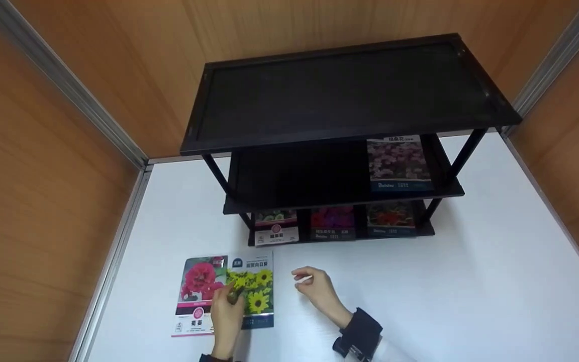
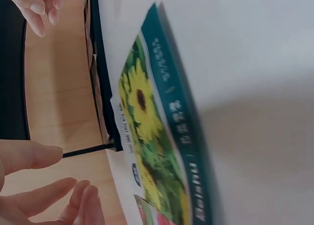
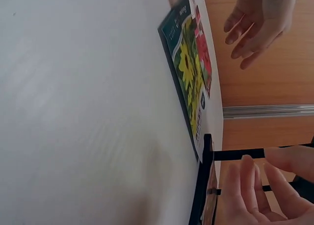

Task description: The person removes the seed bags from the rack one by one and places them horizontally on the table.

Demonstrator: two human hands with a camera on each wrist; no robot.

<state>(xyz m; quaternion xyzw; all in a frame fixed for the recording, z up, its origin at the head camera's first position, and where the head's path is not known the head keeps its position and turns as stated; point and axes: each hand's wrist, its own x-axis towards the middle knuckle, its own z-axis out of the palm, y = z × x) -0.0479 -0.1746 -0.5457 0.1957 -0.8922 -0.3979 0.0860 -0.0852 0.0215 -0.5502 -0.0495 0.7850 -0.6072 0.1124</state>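
Two seed packets lie side by side on the white table. The yellow-flower packet (image 1: 258, 301) is on the right, and the pink-flower packet (image 1: 200, 281) sits to its left, meeting along their long edges. Over that seam hovers my left hand (image 1: 228, 314), thumb and fingers loosely bent and apart with nothing between them. My right hand (image 1: 318, 291) is in the air right of the yellow-flower packet, its thumb and fingers also parted and holding nothing. Both hands (image 2: 34, 186) (image 3: 267, 186) appear raised off the table in the wrist views.
Behind the packets stands a black three-tier rack (image 1: 350, 95). Its middle shelf holds a packet with pale pink flowers (image 1: 399, 161) at the right. Three packets lie on the bottom shelf, among them a red-flower one (image 1: 391, 218). Wood-grain walls (image 1: 43, 201) enclose the table.
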